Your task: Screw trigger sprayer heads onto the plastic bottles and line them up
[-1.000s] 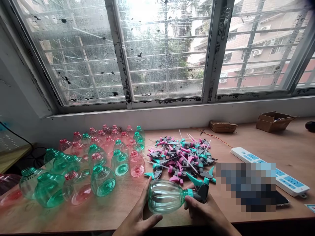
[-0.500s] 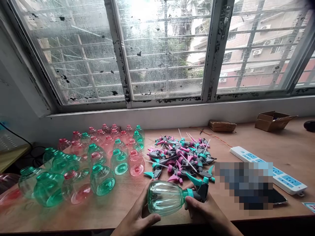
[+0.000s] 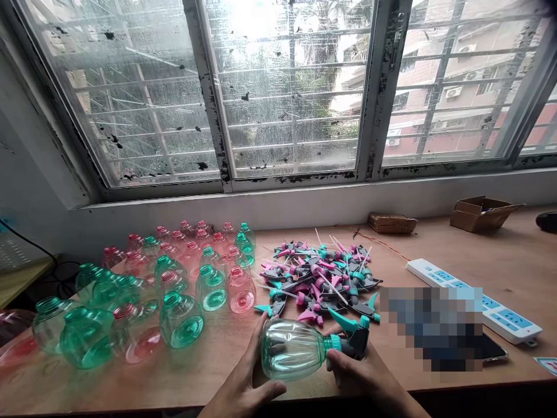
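Observation:
A clear green spray bottle (image 3: 293, 349) lies on its side in the air near the table's front edge, its base toward the left. My left hand (image 3: 250, 371) is wrapped round the base end, thumb below and fingers behind the plastic. At the neck, my right hand (image 3: 357, 368) grips the teal collar of the spray head (image 3: 354, 334), thumb on the near side. The head is dark grey with a teal trigger and sits on the bottle's mouth. Just beyond lies a heap of loose spray heads (image 3: 322, 276), pink, teal and grey, with thin white tubes.
Many uncapped green and pink bottles (image 3: 180, 319) stand on the left of the wooden table (image 3: 217, 380). To the right are a white power strip (image 3: 474, 299) and a dark phone (image 3: 489, 345), partly blurred out. Cardboard boxes (image 3: 481, 217) sit near the window wall.
Both hands keep hold of the bottle and its spray head in nearly the same place. The bottle seems turned very slightly; little else differs.

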Demonstrator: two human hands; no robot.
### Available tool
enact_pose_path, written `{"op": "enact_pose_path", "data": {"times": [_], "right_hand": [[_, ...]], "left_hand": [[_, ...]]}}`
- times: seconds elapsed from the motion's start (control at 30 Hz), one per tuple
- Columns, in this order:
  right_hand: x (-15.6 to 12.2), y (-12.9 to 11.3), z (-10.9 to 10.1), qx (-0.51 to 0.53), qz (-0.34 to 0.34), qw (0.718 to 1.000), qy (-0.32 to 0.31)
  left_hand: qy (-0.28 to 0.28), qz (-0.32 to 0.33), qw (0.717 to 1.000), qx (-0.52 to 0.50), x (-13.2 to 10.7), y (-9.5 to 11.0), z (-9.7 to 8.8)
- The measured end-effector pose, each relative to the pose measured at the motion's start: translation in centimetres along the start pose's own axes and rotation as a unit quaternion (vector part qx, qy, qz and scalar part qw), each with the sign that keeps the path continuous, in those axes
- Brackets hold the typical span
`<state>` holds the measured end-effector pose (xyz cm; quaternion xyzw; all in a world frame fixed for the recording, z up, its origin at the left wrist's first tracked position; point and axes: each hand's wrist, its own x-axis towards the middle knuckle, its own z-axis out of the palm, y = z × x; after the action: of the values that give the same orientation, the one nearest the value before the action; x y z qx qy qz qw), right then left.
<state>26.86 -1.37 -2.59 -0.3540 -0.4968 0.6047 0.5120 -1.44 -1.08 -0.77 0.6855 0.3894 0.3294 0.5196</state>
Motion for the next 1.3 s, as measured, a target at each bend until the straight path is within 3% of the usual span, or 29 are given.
{"op": "enact_pose_path", "data": {"times": [0.2, 0.47, 0.73, 1.0, 1.3], "right_hand": [[0.1, 0.4, -0.1, 0.013, 0.009, 1.000, 0.001], [0.1, 0.8, 0.0, 0.019, 0.006, 1.000, 0.009], [0.0, 0.0, 0.1, 0.000, 0.015, 1.000, 0.001], [0.0, 0.0, 0.1, 0.025, 0.018, 0.999, 0.025], [-0.2, -0.3, 0.2, -0.006, 0.022, 1.000, 0.017]], "left_hand": [[-0.003, -0.010, 1.000, 0.029, 0.1, 1.3, 0.2], [0.014, -0.006, 0.999, 0.031, 0.3, -0.3, 0.1], [-0.002, -0.025, 1.000, -0.004, 0.1, 1.0, 0.0], [0.010, -0.001, 1.000, -0.006, 0.5, 0.6, 0.6], [-0.010, -0.020, 0.999, -0.032, 0.4, 0.8, 0.3]]}}
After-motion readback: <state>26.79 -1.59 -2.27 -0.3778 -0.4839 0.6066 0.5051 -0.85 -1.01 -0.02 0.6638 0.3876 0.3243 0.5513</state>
